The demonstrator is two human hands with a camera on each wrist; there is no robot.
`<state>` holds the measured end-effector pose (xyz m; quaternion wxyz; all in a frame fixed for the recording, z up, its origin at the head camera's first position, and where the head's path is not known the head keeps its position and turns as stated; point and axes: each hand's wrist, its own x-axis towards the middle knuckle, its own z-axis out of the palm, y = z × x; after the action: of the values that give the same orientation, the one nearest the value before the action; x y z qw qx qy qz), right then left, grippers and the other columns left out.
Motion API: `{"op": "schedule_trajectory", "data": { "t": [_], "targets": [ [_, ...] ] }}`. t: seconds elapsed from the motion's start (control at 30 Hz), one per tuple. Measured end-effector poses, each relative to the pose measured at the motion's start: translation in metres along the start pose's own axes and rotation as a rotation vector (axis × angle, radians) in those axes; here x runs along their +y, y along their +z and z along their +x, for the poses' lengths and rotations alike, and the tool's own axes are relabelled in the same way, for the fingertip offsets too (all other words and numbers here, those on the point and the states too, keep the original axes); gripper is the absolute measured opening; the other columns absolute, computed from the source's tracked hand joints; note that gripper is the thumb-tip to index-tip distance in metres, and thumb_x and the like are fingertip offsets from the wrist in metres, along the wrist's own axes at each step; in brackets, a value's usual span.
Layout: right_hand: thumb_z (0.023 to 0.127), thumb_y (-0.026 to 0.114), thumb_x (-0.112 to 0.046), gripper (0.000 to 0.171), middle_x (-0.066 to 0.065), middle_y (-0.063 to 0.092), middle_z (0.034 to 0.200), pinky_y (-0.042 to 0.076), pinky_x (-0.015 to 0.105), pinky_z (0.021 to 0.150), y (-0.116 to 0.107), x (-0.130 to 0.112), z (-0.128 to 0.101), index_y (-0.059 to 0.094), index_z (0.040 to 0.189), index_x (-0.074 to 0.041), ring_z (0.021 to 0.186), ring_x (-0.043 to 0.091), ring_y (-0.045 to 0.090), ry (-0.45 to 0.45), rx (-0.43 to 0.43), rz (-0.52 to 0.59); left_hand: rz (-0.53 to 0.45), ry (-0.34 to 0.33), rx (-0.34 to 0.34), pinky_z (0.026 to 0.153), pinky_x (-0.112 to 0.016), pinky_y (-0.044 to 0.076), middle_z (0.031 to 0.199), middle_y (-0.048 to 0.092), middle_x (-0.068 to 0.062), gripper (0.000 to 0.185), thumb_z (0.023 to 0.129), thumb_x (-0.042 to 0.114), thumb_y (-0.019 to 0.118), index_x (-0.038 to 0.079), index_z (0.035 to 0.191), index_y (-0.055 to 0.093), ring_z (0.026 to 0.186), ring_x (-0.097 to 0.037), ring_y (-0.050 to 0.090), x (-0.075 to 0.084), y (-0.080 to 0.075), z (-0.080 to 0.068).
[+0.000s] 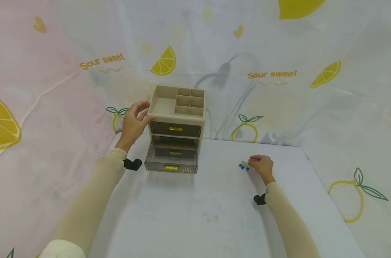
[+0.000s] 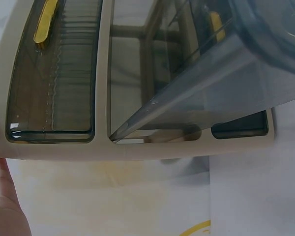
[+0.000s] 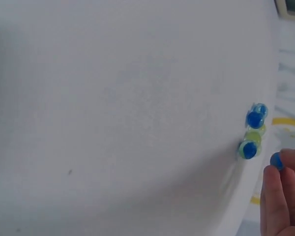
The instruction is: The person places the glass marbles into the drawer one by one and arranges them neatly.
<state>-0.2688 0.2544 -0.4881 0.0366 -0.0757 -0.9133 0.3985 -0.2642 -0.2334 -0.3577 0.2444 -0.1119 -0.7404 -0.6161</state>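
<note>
In the head view my left hand [image 1: 134, 122] rests against the upper left corner of a beige desktop organizer [image 1: 176, 117], its thumb near the front edge. Below the organizer's top shut drawer, a clear grey drawer [image 1: 171, 167] with a gold handle is pulled out. In the left wrist view only part of the left hand [image 2: 6, 209] shows, beside the organizer's side. On the right, my right hand [image 1: 262, 167] is by a small cluster of blue and yellow-green marbles [image 1: 242, 167]. The right wrist view shows its thumb and fingers pinching a blue marble [image 3: 276, 161].
The organizer's top has a large open compartment [image 1: 164, 105] and several small ones [image 1: 183, 101]. A white cloth-covered table [image 1: 214, 200] lies under everything. Behind it hangs a lemon-print backdrop [image 1: 221, 43].
</note>
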Motion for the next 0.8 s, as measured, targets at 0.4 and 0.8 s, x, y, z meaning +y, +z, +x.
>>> {"op": "schedule_trajectory", "data": {
  "t": [0.4,0.8],
  "targets": [
    [0.080,0.077,-0.008,0.026,0.011,0.074,0.092,0.052,0.011,0.064,0.003,-0.031,-0.001,0.074,0.104,0.002,0.083,0.020,0.072,-0.111,0.016,0.072,-0.018,0.002,-0.013,0.112,-0.040,0.039,0.134,0.048,-0.028,0.055,0.084,-0.008,0.070,-0.013,0.133,0.046,0.131,-0.033,0.045,0.022,0.002,-0.007],
    [0.081,0.079,-0.016,0.031,0.009,0.074,0.095,0.057,0.014,0.068,0.015,-0.060,-0.003,0.074,0.106,-0.001,0.082,0.014,0.072,-0.135,-0.024,0.209,-0.027,0.014,-0.022,0.111,-0.044,0.040,0.132,0.049,-0.030,0.056,0.082,-0.010,0.072,-0.016,0.131,0.046,0.129,-0.038,0.045,0.024,0.001,-0.007]
  ]
}}
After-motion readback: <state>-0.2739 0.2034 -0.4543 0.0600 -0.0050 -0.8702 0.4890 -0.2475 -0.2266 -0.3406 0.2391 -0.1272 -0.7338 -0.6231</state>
